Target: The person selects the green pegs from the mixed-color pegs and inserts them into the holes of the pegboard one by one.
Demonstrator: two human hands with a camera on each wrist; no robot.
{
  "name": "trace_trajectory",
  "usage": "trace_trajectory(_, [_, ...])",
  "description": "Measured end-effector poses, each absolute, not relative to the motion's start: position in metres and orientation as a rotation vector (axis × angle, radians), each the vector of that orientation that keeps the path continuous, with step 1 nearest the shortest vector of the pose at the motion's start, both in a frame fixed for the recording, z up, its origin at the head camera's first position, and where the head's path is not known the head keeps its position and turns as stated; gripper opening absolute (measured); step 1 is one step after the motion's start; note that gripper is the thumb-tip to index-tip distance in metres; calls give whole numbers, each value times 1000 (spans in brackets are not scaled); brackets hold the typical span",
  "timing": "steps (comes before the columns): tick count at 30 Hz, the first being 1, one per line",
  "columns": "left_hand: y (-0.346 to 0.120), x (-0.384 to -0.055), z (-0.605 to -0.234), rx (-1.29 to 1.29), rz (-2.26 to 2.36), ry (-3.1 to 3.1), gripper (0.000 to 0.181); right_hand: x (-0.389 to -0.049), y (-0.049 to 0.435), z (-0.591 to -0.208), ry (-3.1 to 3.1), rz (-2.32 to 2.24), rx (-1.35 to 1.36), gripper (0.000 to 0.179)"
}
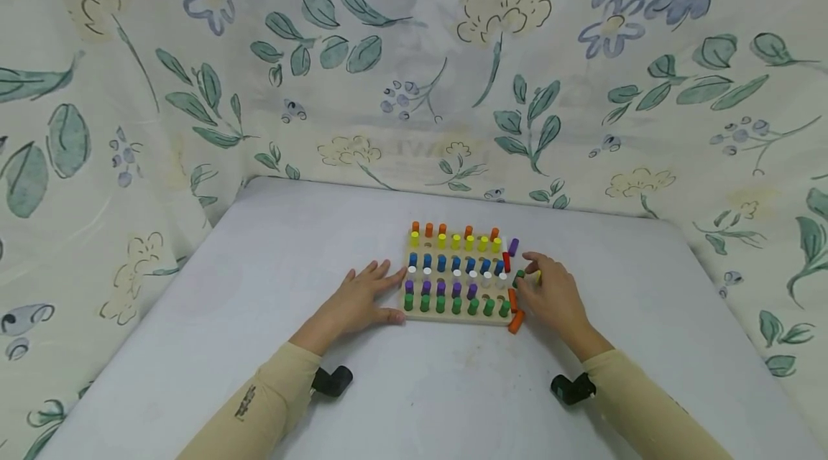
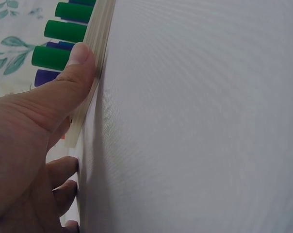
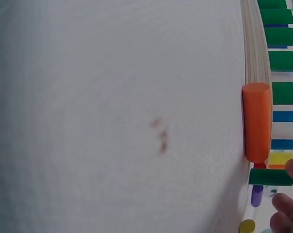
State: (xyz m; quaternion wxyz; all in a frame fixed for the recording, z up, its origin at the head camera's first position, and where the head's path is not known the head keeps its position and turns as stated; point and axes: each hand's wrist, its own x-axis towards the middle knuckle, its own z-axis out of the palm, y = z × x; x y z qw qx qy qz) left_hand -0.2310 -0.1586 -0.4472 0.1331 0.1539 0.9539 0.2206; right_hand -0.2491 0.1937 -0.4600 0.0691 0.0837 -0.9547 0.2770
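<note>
A wooden pegboard [image 1: 459, 318] stands on the white table with rows of orange, yellow, blue, white, purple and green pegs; some holes are bare. My left hand [image 1: 365, 300] rests along its left side, fingers spread, its thumb [image 2: 81, 60] pressed on the front corner beside a green peg. Off the board's right edge, my right hand [image 1: 555, 300] pinches a loose green peg [image 3: 271, 177] that stands roughly upright; a fingertip covers its upper end, and the opposing finger's contact is hidden. A yellow peg [image 1: 539, 277] lies partly behind this hand.
Close to the board's right edge lie a purple peg [image 1: 514, 247], a red peg [image 1: 507, 261] and two orange pegs, one [image 1: 516, 321] at the front corner. Black devices [image 1: 333, 381] sit at both wrists. Floral cloth [image 1: 401, 122] hangs behind the table.
</note>
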Motion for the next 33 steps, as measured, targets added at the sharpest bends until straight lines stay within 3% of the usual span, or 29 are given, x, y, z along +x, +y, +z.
trace_trajectory(12, [-157, -231, -446, 438, 631, 2772, 89, -247, 194, -460, -2829, 862, 305, 22])
trace_trajectory(33, [-159, -231, -447, 442, 639, 2773, 89, -234, 189, -456, -2710, 940, 507, 22])
